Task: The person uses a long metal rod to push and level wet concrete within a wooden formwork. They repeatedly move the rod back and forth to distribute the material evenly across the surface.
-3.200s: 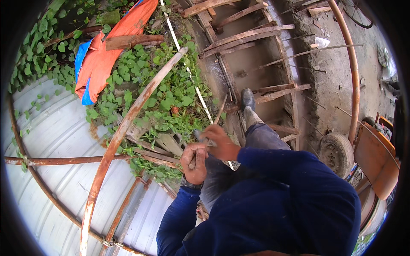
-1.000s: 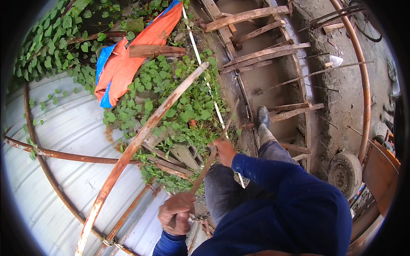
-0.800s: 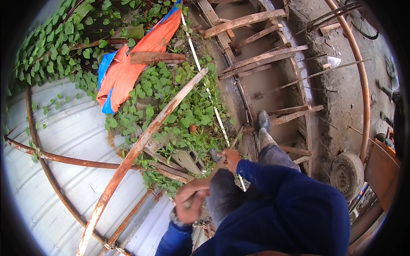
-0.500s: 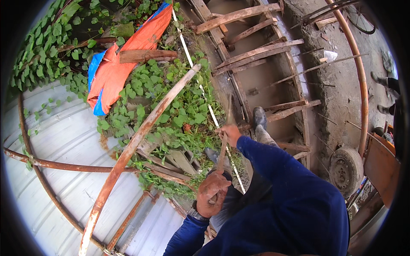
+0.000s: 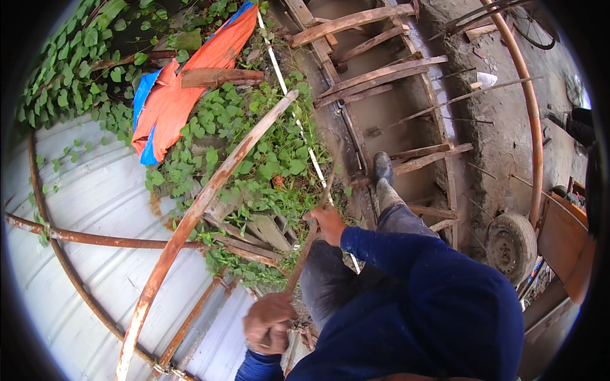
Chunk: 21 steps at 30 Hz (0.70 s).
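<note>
Both of my hands grip a long, thin wooden pole (image 5: 301, 263) that slants from lower left up toward the trench edge. My left hand (image 5: 270, 322) is closed round its near end, low in the picture beside the metal sheets. Farther up, my right hand (image 5: 328, 225) wraps the pole above the leafy plants. The pole's far end blurs against the muddy bank, so I cannot tell what tool, if any, is on it. My right boot (image 5: 383, 167) stands at the trench, next to the wooden crosspieces.
Timber crosspieces (image 5: 384, 77) span a trench of muddy grey liquid. Thin bars (image 5: 470, 96) stick out from its right side, near a muddy wheel (image 5: 510, 247). On the left are a rusty pole (image 5: 206, 200), corrugated sheets (image 5: 95, 190) and an orange tarp (image 5: 168, 114). Another person's legs show far right.
Both hands have moved down and left, drawing the pole back toward me. My left hand has gone farther, now over the sheet's edge. The pole's slant has increased.
</note>
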Each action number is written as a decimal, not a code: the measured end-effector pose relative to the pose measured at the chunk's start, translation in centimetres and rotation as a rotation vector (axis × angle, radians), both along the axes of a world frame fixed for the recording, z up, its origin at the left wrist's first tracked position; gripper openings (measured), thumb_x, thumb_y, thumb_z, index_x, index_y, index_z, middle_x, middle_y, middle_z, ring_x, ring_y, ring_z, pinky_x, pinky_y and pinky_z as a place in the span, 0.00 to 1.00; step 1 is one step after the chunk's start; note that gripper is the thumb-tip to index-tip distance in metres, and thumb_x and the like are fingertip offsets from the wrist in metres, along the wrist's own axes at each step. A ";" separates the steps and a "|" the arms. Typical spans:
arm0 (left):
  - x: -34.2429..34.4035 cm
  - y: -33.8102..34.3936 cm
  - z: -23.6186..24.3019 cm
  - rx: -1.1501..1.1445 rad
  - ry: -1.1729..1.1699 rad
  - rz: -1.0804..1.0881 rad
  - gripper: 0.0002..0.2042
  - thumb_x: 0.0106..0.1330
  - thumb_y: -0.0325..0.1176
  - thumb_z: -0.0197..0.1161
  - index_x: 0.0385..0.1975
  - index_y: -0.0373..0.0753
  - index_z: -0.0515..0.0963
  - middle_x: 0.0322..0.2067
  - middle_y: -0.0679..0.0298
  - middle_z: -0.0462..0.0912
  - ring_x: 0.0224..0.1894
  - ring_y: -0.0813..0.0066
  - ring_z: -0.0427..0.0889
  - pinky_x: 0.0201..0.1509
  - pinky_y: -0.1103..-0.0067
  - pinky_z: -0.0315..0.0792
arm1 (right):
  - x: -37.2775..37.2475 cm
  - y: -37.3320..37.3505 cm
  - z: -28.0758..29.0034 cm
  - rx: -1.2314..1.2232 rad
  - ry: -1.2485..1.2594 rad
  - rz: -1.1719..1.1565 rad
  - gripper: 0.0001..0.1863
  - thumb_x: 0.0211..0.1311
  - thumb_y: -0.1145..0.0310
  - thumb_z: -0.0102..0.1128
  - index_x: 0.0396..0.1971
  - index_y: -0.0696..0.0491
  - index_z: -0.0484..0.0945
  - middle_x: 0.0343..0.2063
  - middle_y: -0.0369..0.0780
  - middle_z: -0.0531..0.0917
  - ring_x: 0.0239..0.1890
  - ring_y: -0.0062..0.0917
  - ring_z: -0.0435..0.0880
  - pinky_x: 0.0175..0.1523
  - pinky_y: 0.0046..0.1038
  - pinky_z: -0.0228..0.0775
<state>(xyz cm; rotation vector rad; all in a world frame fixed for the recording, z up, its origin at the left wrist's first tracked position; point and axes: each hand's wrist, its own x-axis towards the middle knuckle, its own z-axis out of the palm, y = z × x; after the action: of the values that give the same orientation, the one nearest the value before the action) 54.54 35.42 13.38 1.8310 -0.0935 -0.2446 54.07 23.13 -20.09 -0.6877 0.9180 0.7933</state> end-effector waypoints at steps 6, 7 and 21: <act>2.6 -1.2 -1.4 0.039 0.345 0.001 0.09 0.70 0.20 0.56 0.42 0.33 0.83 0.31 0.58 0.85 0.31 0.65 0.85 0.47 0.66 0.82 | -7.8 0.1 -7.1 0.017 -0.067 0.018 0.06 0.69 0.68 0.59 0.35 0.53 0.78 0.36 0.39 0.87 0.31 0.22 0.80 0.36 0.34 0.74; 2.2 -1.9 -3.6 0.011 0.317 -0.049 0.10 0.69 0.19 0.56 0.43 0.34 0.83 0.31 0.57 0.85 0.32 0.64 0.85 0.49 0.65 0.81 | -8.7 -1.2 -12.3 -0.069 -0.241 0.093 0.06 0.69 0.68 0.59 0.33 0.54 0.78 0.37 0.39 0.87 0.31 0.22 0.80 0.37 0.34 0.74; -0.9 -3.1 -9.5 0.082 0.034 -0.232 0.14 0.58 0.14 0.59 0.42 0.35 0.81 0.35 0.57 0.83 0.40 0.56 0.86 0.57 0.56 0.78 | 7.5 -3.3 -8.6 -0.083 -0.171 0.076 0.10 0.66 0.69 0.63 0.37 0.60 0.78 0.31 0.42 0.84 0.26 0.29 0.80 0.32 0.35 0.72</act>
<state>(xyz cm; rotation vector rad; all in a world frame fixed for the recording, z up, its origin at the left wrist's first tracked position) 53.62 32.30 3.84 1.8965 -0.2768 -0.4483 61.59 19.81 -28.73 -0.8536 0.7764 0.7537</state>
